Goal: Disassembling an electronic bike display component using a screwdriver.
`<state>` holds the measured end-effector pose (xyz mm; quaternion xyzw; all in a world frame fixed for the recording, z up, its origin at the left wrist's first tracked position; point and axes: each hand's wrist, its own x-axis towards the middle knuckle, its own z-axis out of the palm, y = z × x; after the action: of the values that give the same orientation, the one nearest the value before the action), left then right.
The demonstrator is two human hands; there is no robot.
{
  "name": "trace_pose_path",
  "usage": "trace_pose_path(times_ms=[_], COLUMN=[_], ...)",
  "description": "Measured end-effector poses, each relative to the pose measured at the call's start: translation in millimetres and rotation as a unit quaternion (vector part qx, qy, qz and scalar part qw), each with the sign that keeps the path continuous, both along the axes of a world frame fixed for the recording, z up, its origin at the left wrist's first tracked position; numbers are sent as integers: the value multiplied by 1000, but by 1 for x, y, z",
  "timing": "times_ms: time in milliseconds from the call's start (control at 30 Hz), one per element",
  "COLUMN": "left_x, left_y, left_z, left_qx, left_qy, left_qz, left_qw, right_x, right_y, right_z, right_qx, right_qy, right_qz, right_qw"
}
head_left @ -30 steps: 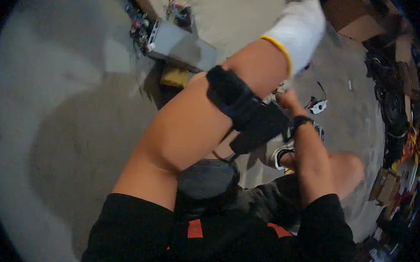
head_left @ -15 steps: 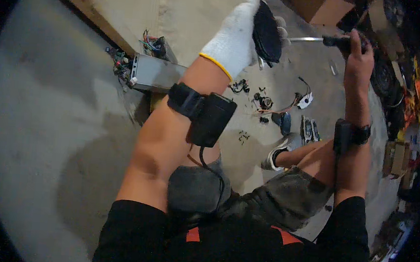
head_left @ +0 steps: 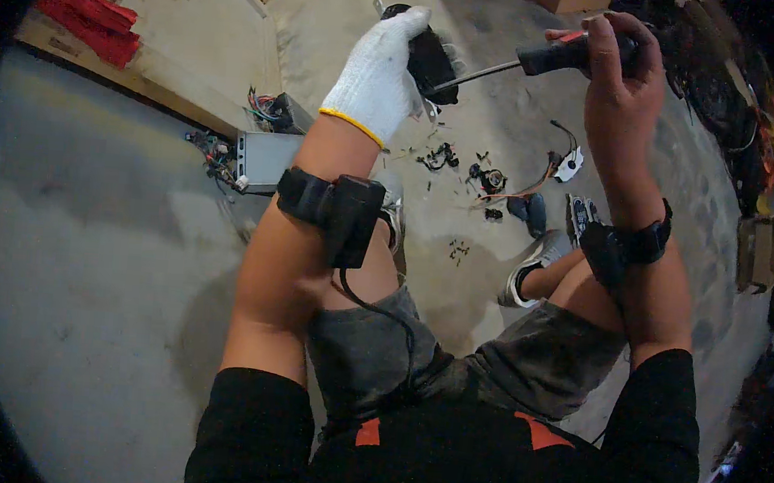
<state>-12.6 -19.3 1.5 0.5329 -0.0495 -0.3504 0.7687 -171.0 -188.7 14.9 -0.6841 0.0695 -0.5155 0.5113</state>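
gloved left hand [head_left: 379, 72] half hides the black part [head_left: 431, 61].

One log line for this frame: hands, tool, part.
left hand: gloved, holds black part | right hand: bare, holds screwdriver, tip at part | small parts on floor

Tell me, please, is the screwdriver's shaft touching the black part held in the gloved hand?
Touching: the head view shows the screwdriver shaft running straight into the black part gripped by the left hand.

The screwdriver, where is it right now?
In the head view the screwdriver is near the top, right of centre: the bare right hand grips its dark handle, and its shaft points left to the black part in the gloved left hand.
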Motion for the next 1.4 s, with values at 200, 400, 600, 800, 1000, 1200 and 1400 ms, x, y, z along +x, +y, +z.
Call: trace_pose_path(times_ms=[200,400,600,800,1000,1200,1400], left_x=[-9,-5,-7,-8,-2,2,5], left_y=[-9,-11,-14,-16,-17,-16,-17], left_z=[0,-2,-5,-8,-12,-16,-18], left_qx=[0,14,24,10,10,14,5], left_qy=[40,32,27,28,33,26,48], left_qz=[32,40,25,23,16,4,-1], left_qw=[999,999,999,999,999,1000,999], right_x=[-9,-8,-5,-6,-13,-11,-11], right_y=[12,7,-10,-8,10,13,8], right_z=[11,10,-4,-2,10,12,7], right_qx=[16,45,14,-40,27,-12,-4], right_qy=[-35,-54,-36,-78,-72,-93,-120], right_qz=[29,112,56,71,107,148,148], right_qw=[999,991,998,994,991,984,982])
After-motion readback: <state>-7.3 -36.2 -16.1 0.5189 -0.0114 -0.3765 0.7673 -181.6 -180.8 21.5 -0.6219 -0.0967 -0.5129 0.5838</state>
